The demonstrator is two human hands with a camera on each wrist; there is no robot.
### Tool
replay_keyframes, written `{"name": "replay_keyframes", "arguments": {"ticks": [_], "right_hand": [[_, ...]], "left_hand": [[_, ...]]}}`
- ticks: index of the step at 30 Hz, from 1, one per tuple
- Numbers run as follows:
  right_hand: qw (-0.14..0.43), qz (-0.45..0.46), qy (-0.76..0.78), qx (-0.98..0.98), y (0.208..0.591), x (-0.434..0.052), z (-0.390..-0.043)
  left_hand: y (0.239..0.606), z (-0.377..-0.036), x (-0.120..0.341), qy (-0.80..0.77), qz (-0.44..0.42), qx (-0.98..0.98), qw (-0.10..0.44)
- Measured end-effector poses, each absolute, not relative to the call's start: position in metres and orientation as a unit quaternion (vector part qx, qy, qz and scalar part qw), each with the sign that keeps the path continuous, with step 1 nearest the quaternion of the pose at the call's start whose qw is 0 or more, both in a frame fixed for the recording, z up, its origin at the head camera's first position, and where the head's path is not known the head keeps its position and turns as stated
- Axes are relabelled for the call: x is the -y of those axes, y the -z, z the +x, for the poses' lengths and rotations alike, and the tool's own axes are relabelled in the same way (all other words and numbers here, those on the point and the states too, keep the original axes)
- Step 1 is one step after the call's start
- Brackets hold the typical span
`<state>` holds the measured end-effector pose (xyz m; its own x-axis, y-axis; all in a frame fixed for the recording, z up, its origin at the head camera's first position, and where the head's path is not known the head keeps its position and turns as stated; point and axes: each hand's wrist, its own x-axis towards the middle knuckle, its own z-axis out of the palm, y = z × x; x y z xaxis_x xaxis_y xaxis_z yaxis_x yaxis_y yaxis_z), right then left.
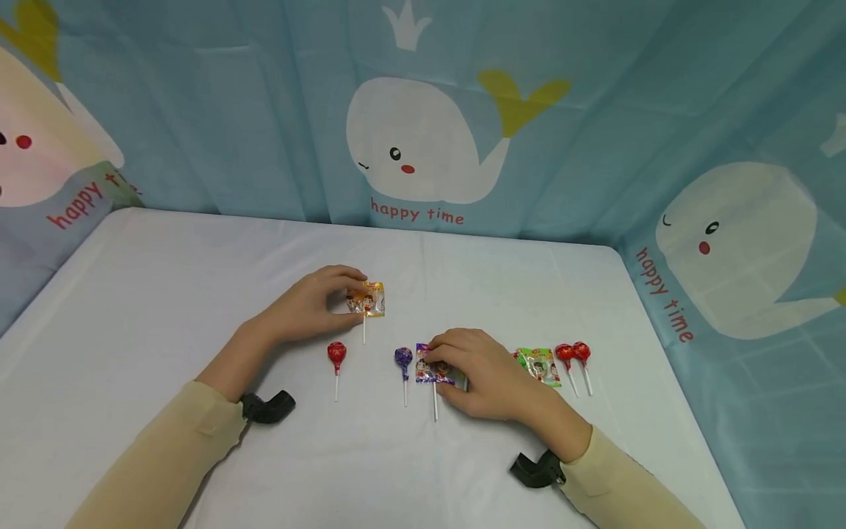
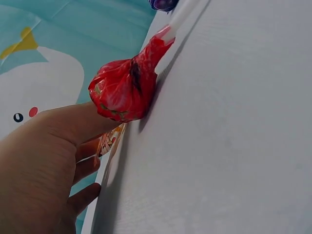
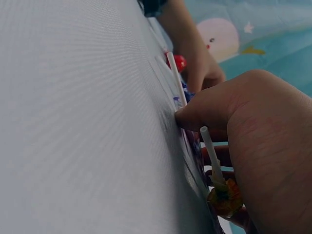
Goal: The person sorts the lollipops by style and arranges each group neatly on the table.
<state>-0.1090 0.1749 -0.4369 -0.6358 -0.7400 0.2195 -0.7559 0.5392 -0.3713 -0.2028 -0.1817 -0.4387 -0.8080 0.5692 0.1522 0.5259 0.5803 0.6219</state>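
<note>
The left hand (image 1: 311, 305) is pinching the orange flat-wrapped lollipop (image 1: 367, 300) by its wrapper, between thumb and fingertips; its white stick is pointing toward the person. This lollipop is lying behind and to the left of the purple round lollipop (image 1: 403, 358), which I am taking as the landmark. A red round lollipop (image 1: 336, 355) is lying to the left of the landmark, in front of the left hand and not touched by it.

Just to the right of the landmark, the right hand (image 1: 485, 375) is resting over the purple flat-wrapped lollipop (image 1: 432, 365). The fingers are curled over the wrapper and the thumb is pressing at the near edge, beside the stick, so the hand is holding it against the table (image 1: 165, 294).

Further right of the landmark, a green flat-wrapped lollipop (image 1: 540, 365) and two red lollipops (image 1: 573, 354) are lying, apart from both hands.

In my judgement these sweets are very light. The foil wrappers are thin, crinkly and probably a little slippery, and the sticks are stiff but narrow. The candy head could crack under hard pressure. A safer place to take hold is the stick near the head, or the wrapper edge with a gentle pinch.
</note>
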Motion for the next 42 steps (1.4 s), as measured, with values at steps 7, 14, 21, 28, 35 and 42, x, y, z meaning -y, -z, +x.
{"name": "replay_keyframes", "arguments": {"ticks": [7, 14, 21, 28, 35, 42], "right_hand": [[0.028, 0.431, -0.227, 0.873, 0.437, -0.175, -0.109], [0.033, 0.436, -0.224, 0.871, 0.437, -0.174, -0.110], [0.033, 0.434, -0.227, 0.871, 0.434, -0.175, -0.110], [0.023, 0.433, -0.234, 0.870, 0.434, -0.174, -0.108], [0.017, 0.428, -0.234, 0.873, 0.434, -0.175, -0.108], [0.010, 0.425, -0.234, 0.874, 0.434, -0.176, -0.109]], "left_hand": [[0.443, -0.208, 0.181, -0.341, 0.303, -0.889, 0.045], [0.445, -0.210, 0.183, -0.350, 0.305, -0.885, 0.046], [0.446, -0.206, 0.182, -0.359, 0.304, -0.881, 0.047], [0.449, -0.196, 0.185, -0.358, 0.288, -0.886, 0.049], [0.451, -0.195, 0.186, -0.357, 0.293, -0.885, 0.057], [0.451, -0.195, 0.184, -0.350, 0.288, -0.889, 0.064]]}}
